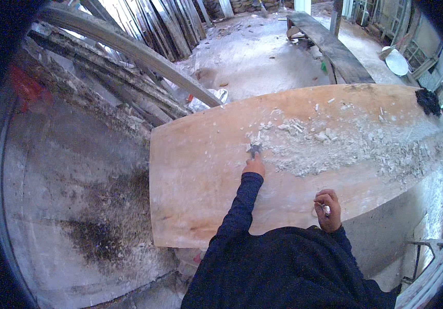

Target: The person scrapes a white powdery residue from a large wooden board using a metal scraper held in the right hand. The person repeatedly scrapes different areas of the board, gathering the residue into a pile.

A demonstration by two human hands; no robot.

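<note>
My left hand [255, 165] is closed on a scraper [255, 150] with a dark flat blade. The blade rests on the wooden board [195, 175], at the left end of a spread of whitish flakes and crumbs [324, 141]. Nearer to my body, my right hand [328, 211] hovers by the board's front edge with its fingers curled. Something small and white shows within those fingers, too small to name.
Long wooden beams [128, 49] lean at the left. Past the board stands a dark narrow bench [329, 46]. A black bundle [428, 101] lies on the board's far right corner. At lower right is a pale frame [432, 268].
</note>
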